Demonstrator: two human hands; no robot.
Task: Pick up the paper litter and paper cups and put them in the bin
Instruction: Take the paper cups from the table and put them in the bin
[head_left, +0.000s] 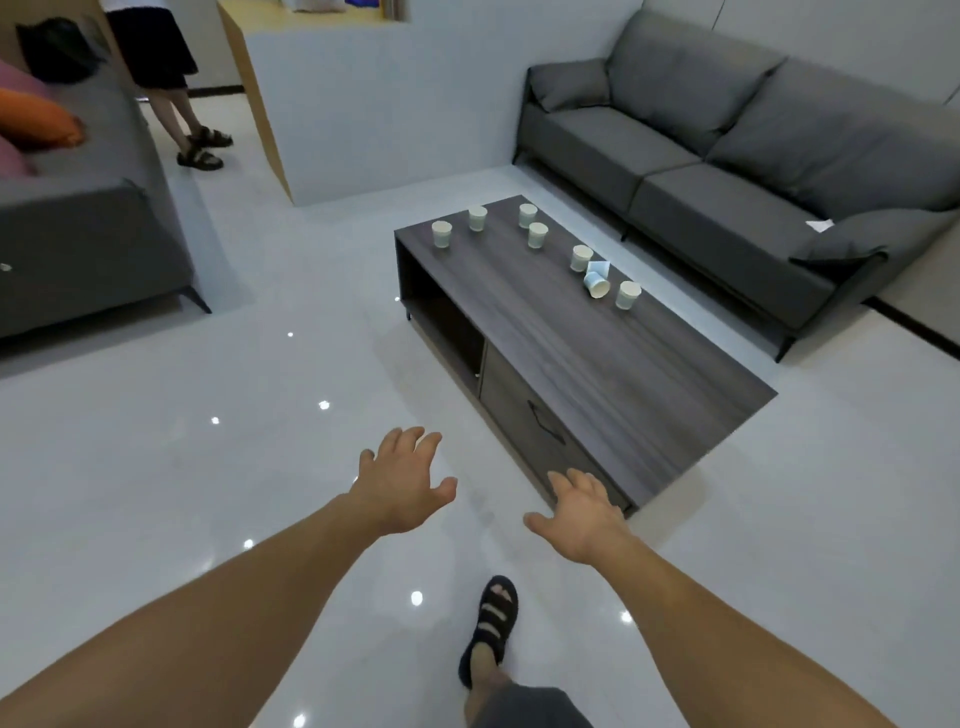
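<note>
- Left hand (400, 480) and right hand (579, 512) are held out above the floor (208, 467), fingers apart, holding nothing.
- Six cups (441, 234) stand upright on the far part of the table (597, 374).
- A tipped cup (596, 285) lies among the right ones.
- A white paper (820, 225) lies on the right sofa (727, 208).

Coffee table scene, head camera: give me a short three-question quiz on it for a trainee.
1. True or false: the left hand and the right hand each grip something.
2. How many paper cups stand upright on the coffee table?
3. The white paper scrap lies: A on the grey sofa, B on the floor, C on the coffee table.
Key: 1 false, both are open and empty. 2 six. 3 A.
</note>
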